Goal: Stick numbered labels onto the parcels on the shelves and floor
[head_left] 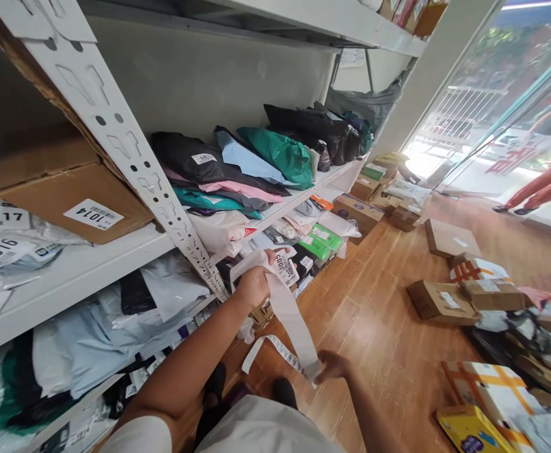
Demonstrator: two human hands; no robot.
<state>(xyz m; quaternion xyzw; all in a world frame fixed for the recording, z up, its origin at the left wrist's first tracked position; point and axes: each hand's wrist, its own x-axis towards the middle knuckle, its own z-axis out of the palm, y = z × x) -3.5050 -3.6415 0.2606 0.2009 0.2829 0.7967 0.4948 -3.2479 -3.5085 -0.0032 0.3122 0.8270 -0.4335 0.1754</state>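
As the person stands beside the white rack (123,146), their left hand (254,287) curls around the upper part of a white label strip (294,314), a printed sticker (285,268) showing just past the fingers. The strip stretches down to the right hand (332,366), which pinches it, above the wooden floor (374,314). I see parcels (444,303) lying well apart, off to the right.
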